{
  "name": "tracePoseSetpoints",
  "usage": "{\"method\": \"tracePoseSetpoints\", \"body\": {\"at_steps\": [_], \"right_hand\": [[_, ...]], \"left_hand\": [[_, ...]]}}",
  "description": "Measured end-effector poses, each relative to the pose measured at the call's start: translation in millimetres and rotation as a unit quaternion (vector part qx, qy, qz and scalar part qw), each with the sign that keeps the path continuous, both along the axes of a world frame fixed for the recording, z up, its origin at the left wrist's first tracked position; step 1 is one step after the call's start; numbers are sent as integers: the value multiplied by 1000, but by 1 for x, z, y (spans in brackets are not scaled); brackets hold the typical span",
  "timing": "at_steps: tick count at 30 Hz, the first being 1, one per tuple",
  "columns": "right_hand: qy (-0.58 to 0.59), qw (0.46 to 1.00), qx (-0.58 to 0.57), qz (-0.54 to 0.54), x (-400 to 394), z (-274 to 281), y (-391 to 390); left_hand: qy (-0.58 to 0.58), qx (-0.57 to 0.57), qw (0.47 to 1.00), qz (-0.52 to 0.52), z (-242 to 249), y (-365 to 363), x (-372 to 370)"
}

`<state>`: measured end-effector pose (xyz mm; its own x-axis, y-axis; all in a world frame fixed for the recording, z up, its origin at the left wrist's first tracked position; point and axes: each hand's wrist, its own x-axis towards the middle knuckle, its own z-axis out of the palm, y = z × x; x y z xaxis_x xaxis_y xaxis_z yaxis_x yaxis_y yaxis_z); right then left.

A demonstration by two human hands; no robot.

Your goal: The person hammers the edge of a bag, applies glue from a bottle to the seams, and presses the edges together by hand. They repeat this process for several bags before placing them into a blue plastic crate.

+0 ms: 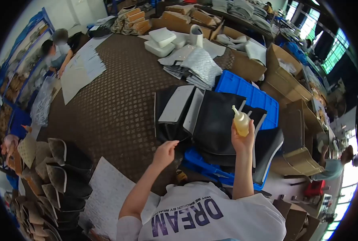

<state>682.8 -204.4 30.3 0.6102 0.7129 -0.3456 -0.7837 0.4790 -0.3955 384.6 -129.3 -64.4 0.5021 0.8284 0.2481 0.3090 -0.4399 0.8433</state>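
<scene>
Right hand clamped on squeeze bottle; left fingers drawn together by the black stack.

Translucent yellow, round-bodied squeeze bottle with a pale nozzle (241,120) sits in the right hand (243,140), thumb and fingers closed about its lower body; upper body and nozzle clear the fingertips, nozzle tilted up and slightly left in view. Behind it, smooth black sheet-like panels with pale edges (219,120) are stacked by a blue plastic crate (270,100). Left hand (165,154) well apart from bottle, fingertips bunched just beside the near edge of a folded black piece with pale grey inner faces (175,105); thin dark line runs from fingertips toward it, cannot tell whether pinched. Beneath: brown patterned table covering (118,84).
</scene>
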Motion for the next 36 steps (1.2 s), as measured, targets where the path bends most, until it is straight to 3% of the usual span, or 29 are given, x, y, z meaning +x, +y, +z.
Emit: {"method": "tracePoseSetpoints", "body": {"at_steps": [3, 4, 5, 8, 9, 12, 15, 20, 23, 24, 26, 27, 29, 30, 32, 34, 36], "right_hand": [[-7, 999, -26, -41, 15, 8, -19], [-8, 999, -21, -41, 24, 4, -26], [-15, 998, -34, -52, 29, 2, -31], [-18, 998, -18, -60, 40, -8, -37], [1, 997, -29, -69, 41, -9, -36], [53, 993, -61, -89, 33, 1, -24], [27, 999, 3, -34, 50, -23, -10], [-20, 997, 59, 40, 63, -37, 23], [-19, 996, 63, 66, 44, -31, 45], [-20, 993, 68, 89, 38, -34, 54], [-27, 989, 68, 128, 21, -35, 69], [-26, 988, 57, 140, 9, -35, 77], [-28, 985, 37, 164, -15, -36, 91], [-29, 980, 39, 192, -26, -35, 99], [-30, 970, 39, 239, -44, -33, 105], [-50, 966, 14, 253, -63, -33, 110], [-60, 963, -16, 264, -76, -33, 113]], "left_hand": [[12, -247, 969, 6, -45, -17, 77], [-2, -340, 940, 22, -62, -19, 97], [-86, -476, 874, 38, -32, -26, 112], [-114, -404, 896, 141, -30, -33, 132], [-162, -436, 870, 161, -33, -31, 132], [-193, -416, 870, 183, -41, -31, 125], [-202, -364, 889, 191, -1, -31, 105], [-197, -190, 936, 223, 65, -23, -4], [-74, -127, 951, 273, 113, -31, -97], [-87, -131, 955, 253, 105, -32, -134], [61, -111, 933, 337, 105, -48, -185], [83, -76, 888, 445, 90, -56, -199], [229, 145, 807, 524, 21, -85, -236], [215, 144, 780, 569, -9, -105, -237], [69, -69, 739, 666, -70, -149, -216], [-171, -289, 726, 600, -157, -190, -189], [-375, -485, 608, 504, -115, -188, -131]]}}
